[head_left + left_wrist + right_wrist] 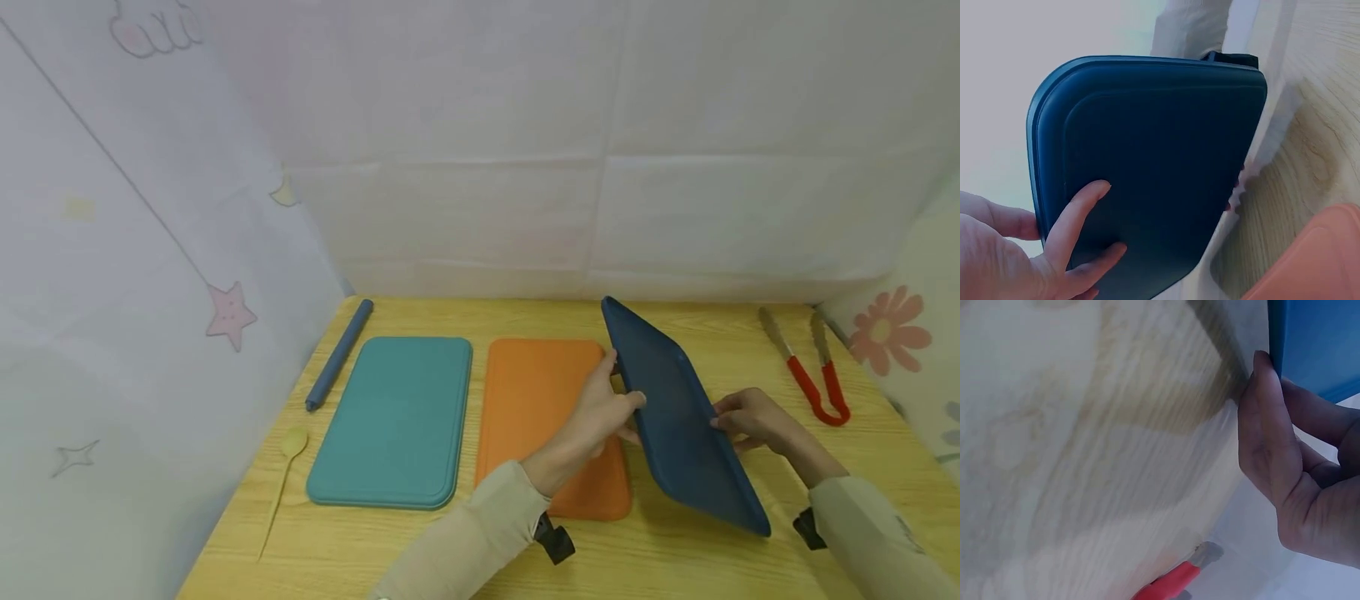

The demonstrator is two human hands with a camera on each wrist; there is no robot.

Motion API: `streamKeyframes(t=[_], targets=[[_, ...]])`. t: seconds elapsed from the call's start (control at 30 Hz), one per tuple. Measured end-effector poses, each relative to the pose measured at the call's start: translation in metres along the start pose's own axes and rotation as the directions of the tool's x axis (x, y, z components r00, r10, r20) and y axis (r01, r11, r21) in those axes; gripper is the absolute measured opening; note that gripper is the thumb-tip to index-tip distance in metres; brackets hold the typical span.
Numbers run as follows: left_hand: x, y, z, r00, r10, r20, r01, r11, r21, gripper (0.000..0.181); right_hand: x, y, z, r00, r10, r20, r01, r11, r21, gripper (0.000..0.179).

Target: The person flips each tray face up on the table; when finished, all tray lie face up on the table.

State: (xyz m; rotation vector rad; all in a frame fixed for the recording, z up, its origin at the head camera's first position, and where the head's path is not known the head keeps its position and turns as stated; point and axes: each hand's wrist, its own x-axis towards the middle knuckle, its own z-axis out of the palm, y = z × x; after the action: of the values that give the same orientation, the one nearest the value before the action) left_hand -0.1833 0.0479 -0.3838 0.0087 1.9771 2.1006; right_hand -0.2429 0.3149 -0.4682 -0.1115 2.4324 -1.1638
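Note:
A dark blue rectangular tray with rounded corners and a low rim is held steeply tilted over the table between both hands. At its left long edge, my left hand grips it, fingers spread over its underside in the left wrist view. My right hand pinches the opposite long edge; in the right wrist view the thumb and fingers close on the rim of the blue tray. Partly behind my left forearm lies a flat orange tray on the wooden table.
Left of the orange tray lies a similar teal tray. A dark blue stick and a yellow long-handled spoon lie along the left side. Red-handled tongs rest at the right. Pale printed cloth hangs behind the wooden table.

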Motion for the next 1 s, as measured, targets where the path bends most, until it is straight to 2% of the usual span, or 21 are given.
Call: streamKeyframes(t=[0.2, 0.47, 0.57, 0.77, 1.0], targets=[[0.006, -0.009, -0.002, 0.999, 0.013, 0.036, -0.011, 0.999, -0.05, 0.059, -0.004, 0.01, -0.007, 0.998, 0.003, -0.06, -0.004, 1.0, -0.015, 0.045], [0.018, -0.03, -0.003, 1.0, -0.013, 0.026, 0.014, 0.999, -0.029, 0.051, -0.014, 0.029, -0.02, 0.992, 0.028, -0.122, -0.036, 0.997, -0.063, 0.044], [0.022, -0.042, 0.0, 0.999, -0.037, 0.005, 0.037, 0.999, -0.011, 0.052, -0.017, 0.036, -0.025, 0.99, 0.019, -0.142, -0.033, 0.995, -0.093, 0.045], [0.026, -0.064, 0.005, 0.994, -0.104, -0.039, 0.106, 0.992, 0.062, 0.053, -0.022, 0.046, -0.031, 0.985, 0.049, -0.163, -0.067, 0.992, -0.104, 0.042], [0.031, -0.075, 0.012, 0.994, -0.107, -0.037, 0.112, 0.978, 0.176, 0.054, -0.024, 0.05, -0.035, 0.98, 0.012, -0.2, -0.049, 0.982, -0.181, 0.039]])
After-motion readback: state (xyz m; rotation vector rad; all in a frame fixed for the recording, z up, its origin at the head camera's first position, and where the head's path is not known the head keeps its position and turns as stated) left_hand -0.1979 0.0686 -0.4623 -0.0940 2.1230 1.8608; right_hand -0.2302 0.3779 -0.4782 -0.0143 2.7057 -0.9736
